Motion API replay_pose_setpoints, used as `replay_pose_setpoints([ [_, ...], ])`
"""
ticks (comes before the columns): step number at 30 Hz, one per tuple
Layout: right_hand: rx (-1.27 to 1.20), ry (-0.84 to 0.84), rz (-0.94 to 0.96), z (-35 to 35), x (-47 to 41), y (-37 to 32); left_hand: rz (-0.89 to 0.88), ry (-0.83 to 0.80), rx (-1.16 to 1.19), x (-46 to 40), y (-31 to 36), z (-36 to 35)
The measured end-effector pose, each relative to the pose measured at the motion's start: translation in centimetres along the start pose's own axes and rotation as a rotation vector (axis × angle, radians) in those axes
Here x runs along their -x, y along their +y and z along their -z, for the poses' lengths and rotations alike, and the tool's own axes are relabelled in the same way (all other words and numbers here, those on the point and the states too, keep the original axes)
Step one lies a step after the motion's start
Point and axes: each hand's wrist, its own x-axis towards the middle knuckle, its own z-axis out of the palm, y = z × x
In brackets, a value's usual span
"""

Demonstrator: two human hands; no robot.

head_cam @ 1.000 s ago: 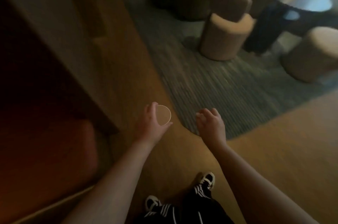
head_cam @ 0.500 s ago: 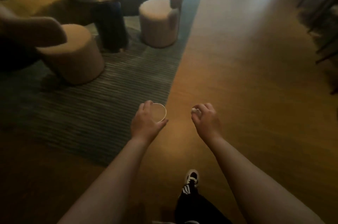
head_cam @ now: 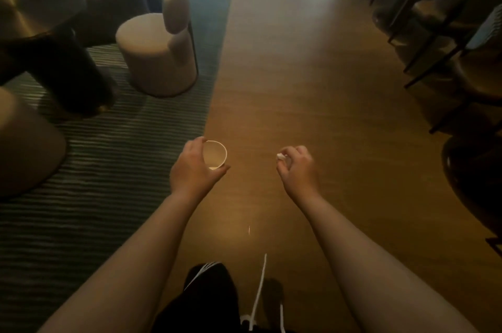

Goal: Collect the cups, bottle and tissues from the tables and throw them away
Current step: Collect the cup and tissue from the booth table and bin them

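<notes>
While I stand on the wooden floor (head_cam: 312,88), a paper cup (head_cam: 215,154) sits in my left hand (head_cam: 194,169), fingers wrapped round its wall, thumb under the near rim, mouth tipped toward me so the pale inside shows. Cup is held out in front at mid-frame, above the floor just beside the rug edge. My right hand (head_cam: 296,167) is curled into a loose fist, pinching a small white wad, looks like a tissue (head_cam: 280,156), between thumb and forefinger; only a bit of it pokes out. Both hands are apart, level with each other, forearms bare.

Below them: my dark trousers (head_cam: 206,294) with white stripes, and a thin white cord (head_cam: 259,286) hanging down.

Left side: striped grey rug (head_cam: 108,169), a beige round stool with a curved back (head_cam: 160,52) on it, a round counter (head_cam: 35,12) with a dark pedestal beside that, another beige stool (head_cam: 24,142) at the left edge, partly cut off. More upholstered seating behind, blurry.

Right side: dark-legged chairs (head_cam: 448,28) along the edge, dim, hard to tell details. Bright doorway or window strip at the top.
</notes>
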Motion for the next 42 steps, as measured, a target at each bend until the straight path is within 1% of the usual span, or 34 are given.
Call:
replay_pose_setpoints([
  [6, -0.050, 0.023, 0.018, -3.1, -16.1, 0.3, -0.031, 0.017, 0.003, -15.1, 0.7, -4.3],
  [10, -0.055, 0.020, 0.026, -5.7, -30.1, -1.2, -0.029, 0.002, -0.009, -28.6, 0.9, -6.4],
  [13, -0.042, 0.021, 0.006, -6.2, -40.5, -2.8, -0.028, -0.013, -0.011, -39.0, 1.7, -7.0],
  [19, -0.038, 0.051, -0.032, -6.8, -57.6, -4.4, -0.022, -0.001, 0.005, -56.6, 4.4, -9.1],
  [24, -0.047, 0.035, -0.029, -9.6, -71.7, -4.0, -0.002, -0.002, 0.014, -70.1, 4.7, -13.3],
  [28, -0.077, 0.043, -0.026, -12.8, -85.6, -2.3, 0.022, 0.013, 0.010, -82.7, 4.3, -18.0],
  [32, -0.051, -0.009, 0.012, -15.4, -101.9, -1.1, 0.072, 0.002, 0.011, -97.5, 5.6, -21.7],
  [35, -0.014, -0.065, 0.036, -16.2, -113.5, -1.7, 0.103, -0.007, 0.009, -108.3, 7.4, -23.1],
  [38, -0.022, -0.112, 0.058, -17.0, -123.8, -3.0, 0.114, 0.016, 0.015, -117.9, 8.8, -24.4],
  [42, -0.007, -0.125, 0.091, -18.8, -135.7, -4.3, 0.148, 0.019, 0.028, -129.3, 9.4, -26.6],
])
